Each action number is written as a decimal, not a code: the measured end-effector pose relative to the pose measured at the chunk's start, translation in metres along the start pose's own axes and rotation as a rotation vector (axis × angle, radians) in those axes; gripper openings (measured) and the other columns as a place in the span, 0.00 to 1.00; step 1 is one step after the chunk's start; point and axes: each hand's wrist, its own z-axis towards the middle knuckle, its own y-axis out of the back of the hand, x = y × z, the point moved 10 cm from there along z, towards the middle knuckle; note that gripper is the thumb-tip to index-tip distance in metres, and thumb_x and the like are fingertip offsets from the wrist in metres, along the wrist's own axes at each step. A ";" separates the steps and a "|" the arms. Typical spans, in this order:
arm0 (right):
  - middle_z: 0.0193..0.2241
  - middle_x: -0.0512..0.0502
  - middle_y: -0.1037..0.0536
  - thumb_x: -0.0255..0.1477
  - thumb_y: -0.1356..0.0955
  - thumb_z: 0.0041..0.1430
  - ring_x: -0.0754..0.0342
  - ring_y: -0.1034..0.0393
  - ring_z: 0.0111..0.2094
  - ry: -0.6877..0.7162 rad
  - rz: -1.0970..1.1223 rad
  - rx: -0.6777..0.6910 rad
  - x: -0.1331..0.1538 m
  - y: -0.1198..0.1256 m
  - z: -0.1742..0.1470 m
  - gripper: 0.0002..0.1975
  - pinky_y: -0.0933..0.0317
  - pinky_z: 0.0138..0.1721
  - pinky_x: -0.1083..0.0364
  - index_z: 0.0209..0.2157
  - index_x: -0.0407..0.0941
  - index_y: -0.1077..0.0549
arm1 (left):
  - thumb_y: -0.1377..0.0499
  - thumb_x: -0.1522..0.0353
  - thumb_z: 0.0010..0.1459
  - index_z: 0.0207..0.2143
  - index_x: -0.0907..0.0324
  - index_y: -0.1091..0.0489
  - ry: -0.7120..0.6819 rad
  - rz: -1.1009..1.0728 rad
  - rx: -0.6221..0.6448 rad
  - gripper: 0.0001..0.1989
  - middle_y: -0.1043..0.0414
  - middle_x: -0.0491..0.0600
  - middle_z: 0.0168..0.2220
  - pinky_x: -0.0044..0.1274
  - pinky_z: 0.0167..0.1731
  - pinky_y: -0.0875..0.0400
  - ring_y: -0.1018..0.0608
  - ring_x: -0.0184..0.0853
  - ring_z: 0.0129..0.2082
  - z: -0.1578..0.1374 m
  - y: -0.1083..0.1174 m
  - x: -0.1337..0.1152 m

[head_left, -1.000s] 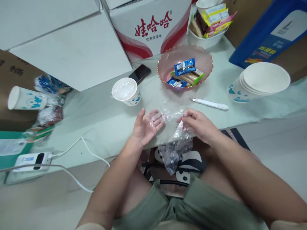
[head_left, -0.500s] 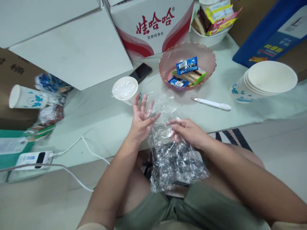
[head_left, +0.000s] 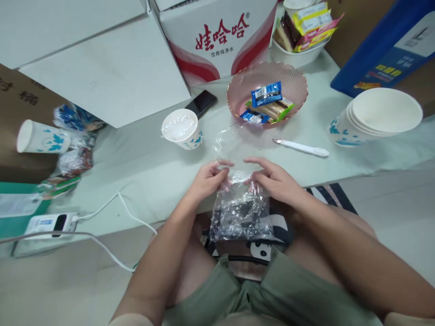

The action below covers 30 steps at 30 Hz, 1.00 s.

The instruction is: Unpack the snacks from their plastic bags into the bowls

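A crinkled clear plastic bag [head_left: 241, 213] hangs over the near table edge, above my lap. My left hand [head_left: 212, 179] pinches its upper left part between thumb and fingers. On the other side my right hand [head_left: 272, 179] grips the upper right part, its index finger stretched out. Thin clear film also shows on the table beyond my hands. Just past my left hand stands a paper cup [head_left: 181, 129] lined with clear plastic. A white craft knife [head_left: 301, 147] lies beyond my right hand.
A pink scalloped bowl [head_left: 295, 86] holds several wrapped snacks. Stacked paper cups [head_left: 384, 113] stand at right, a phone [head_left: 204, 103] behind the lined cup. White cartons [head_left: 217, 40] line the back. At left are a tipped cup [head_left: 44, 138] and a white device [head_left: 50, 225] with cables.
My left hand has come down from beside the lined cup, its spread fingers now closed on the bag. The bag's lower end has risen and sits nearer the table edge.
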 end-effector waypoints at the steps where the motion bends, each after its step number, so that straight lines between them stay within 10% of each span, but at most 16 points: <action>1: 0.31 0.49 0.18 0.30 0.33 0.62 0.56 0.26 0.24 0.020 -0.003 -0.007 0.000 0.004 0.001 0.15 0.33 0.26 0.55 0.50 0.50 0.26 | 0.33 0.55 0.57 0.46 0.58 0.28 -0.018 0.003 0.007 0.21 0.26 0.42 0.19 0.18 0.15 0.39 0.26 0.28 0.14 0.000 0.001 -0.002; 6: 0.52 0.42 0.22 0.37 0.26 0.53 0.60 0.27 0.24 0.156 0.124 -0.137 0.010 0.025 0.006 0.10 0.33 0.26 0.55 0.30 0.45 0.25 | 0.28 0.57 0.49 0.40 0.58 0.26 -0.139 -0.112 0.067 0.20 0.23 0.44 0.24 0.21 0.23 0.29 0.22 0.31 0.21 -0.004 0.001 -0.014; 12: 0.47 0.45 0.23 0.28 0.27 0.41 0.58 0.30 0.30 0.130 0.331 -0.258 0.013 0.035 0.012 0.05 0.34 0.31 0.55 0.21 0.44 0.27 | 0.32 0.65 0.49 0.26 0.59 0.20 -0.282 0.056 -0.074 0.06 0.21 0.51 0.30 0.25 0.36 0.28 0.21 0.34 0.32 -0.003 0.025 -0.026; 19: 0.52 0.44 0.26 0.38 0.26 0.49 0.50 0.25 0.40 0.009 0.358 -0.283 0.001 0.034 0.015 0.24 0.29 0.42 0.48 0.48 0.52 0.29 | 0.45 0.50 0.59 0.29 0.59 0.17 -0.252 0.031 -0.142 0.25 0.23 0.56 0.38 0.28 0.40 0.26 0.21 0.39 0.39 -0.001 0.038 -0.020; 22: 0.41 0.47 0.23 0.30 0.22 0.44 0.49 0.24 0.37 -0.034 0.174 -0.227 -0.003 0.025 0.014 0.43 0.29 0.45 0.46 0.60 0.54 0.41 | 0.34 0.58 0.54 0.30 0.58 0.19 -0.282 0.117 -0.186 0.13 0.24 0.52 0.38 0.25 0.37 0.27 0.22 0.37 0.40 -0.002 0.038 -0.024; 27: 0.28 0.58 0.26 0.30 0.24 0.46 0.53 0.24 0.30 0.044 0.328 -0.250 0.005 0.024 0.014 0.40 0.29 0.46 0.46 0.59 0.52 0.41 | 0.26 0.69 0.42 0.53 0.49 0.29 -0.170 -0.353 -0.186 0.33 0.24 0.49 0.47 0.25 0.38 0.25 0.20 0.34 0.40 0.003 0.033 -0.012; 30: 0.29 0.58 0.26 0.31 0.22 0.42 0.54 0.23 0.31 0.054 0.450 -0.246 0.007 0.023 0.016 0.35 0.28 0.46 0.48 0.52 0.51 0.35 | 0.26 0.67 0.43 0.47 0.58 0.27 -0.007 -0.428 -0.045 0.27 0.22 0.54 0.47 0.29 0.46 0.24 0.19 0.39 0.46 0.008 0.010 0.000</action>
